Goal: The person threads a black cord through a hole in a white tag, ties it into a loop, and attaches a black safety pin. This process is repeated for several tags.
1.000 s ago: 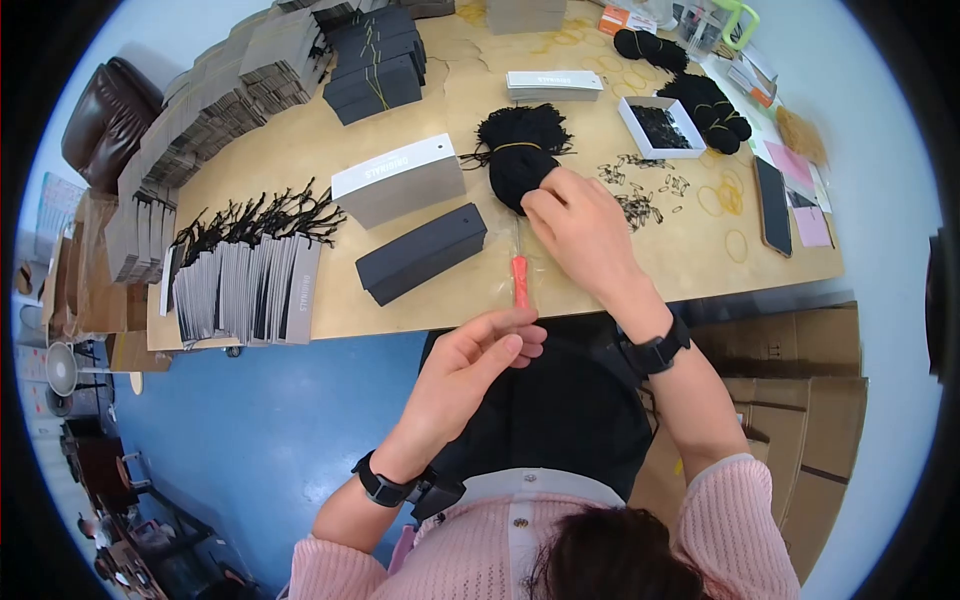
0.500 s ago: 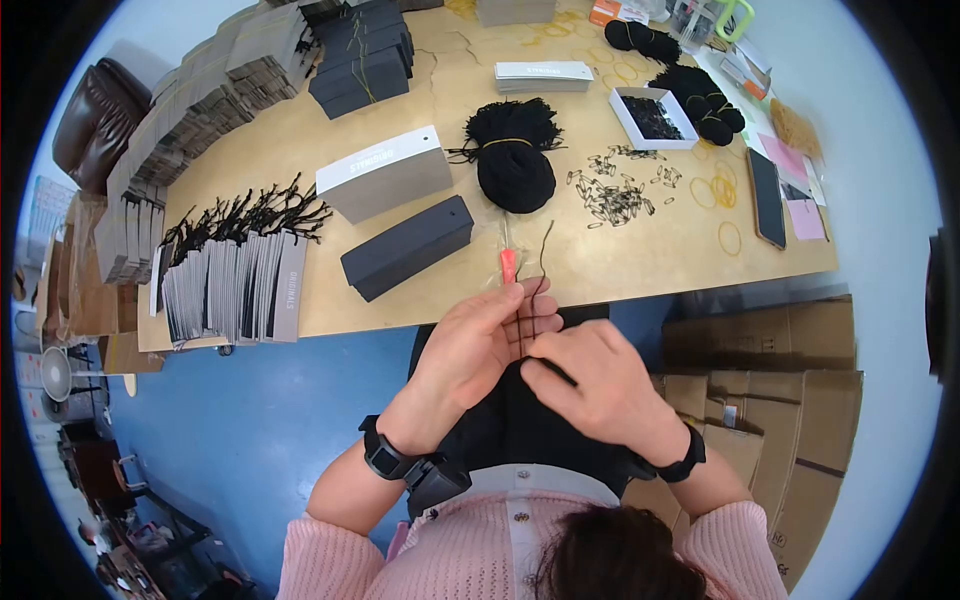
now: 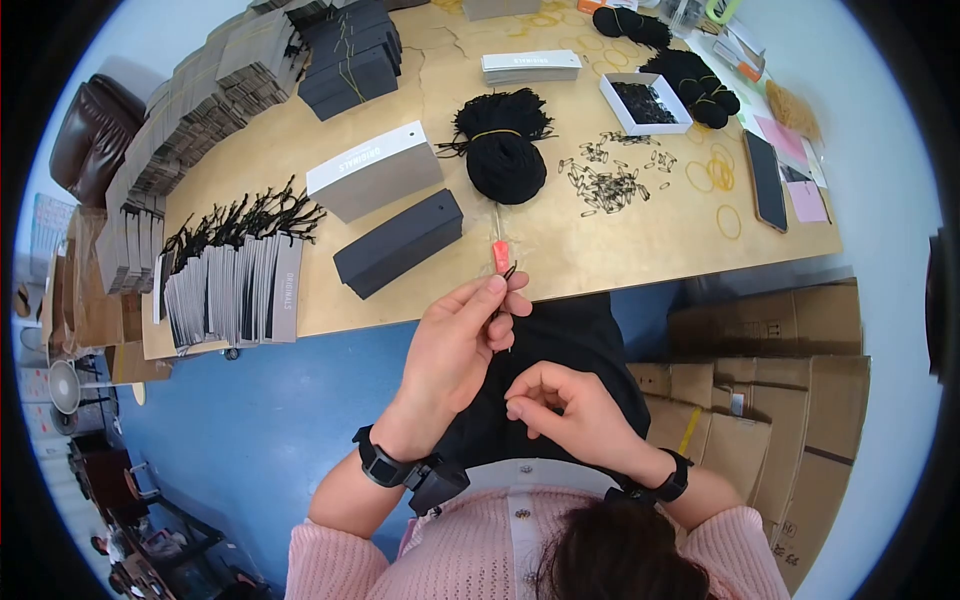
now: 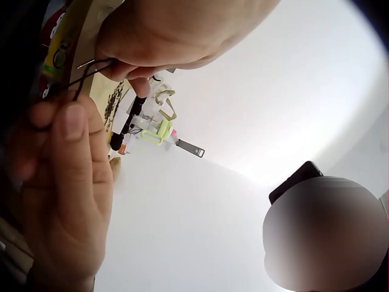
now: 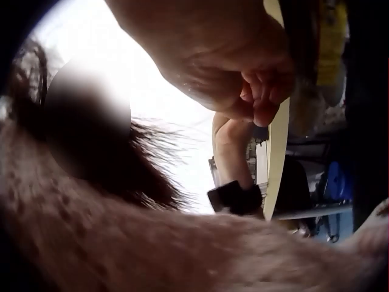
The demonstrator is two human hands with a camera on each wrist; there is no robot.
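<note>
In the head view my left hand (image 3: 450,345) is at the table's front edge, pinching a thin black cord (image 3: 508,273) between thumb and fingers. A bent length of the same cord (image 4: 79,91) rises from the thumb in the left wrist view and runs to the fingers of my right hand (image 3: 575,410). That hand is lower, over the lap, its thumb and index finger brought together. Just beyond my left fingertips lies a red-handled tool (image 3: 501,257) with a thin metal shaft. Past it is a bundle of black cords (image 3: 505,165) tied with a rubber band.
Left of the cords stand a dark card stack (image 3: 398,245) and a pale one (image 3: 375,175). Tags with black cords (image 3: 235,290) line the front left. Small black clips (image 3: 605,185), a white box (image 3: 645,105), rubber bands (image 3: 713,172) and a phone (image 3: 766,180) lie right.
My right hand went from the cord bundle down to the left hand, then lower toward the lap. A black cord came with it, and my left fingers have closed on it.
</note>
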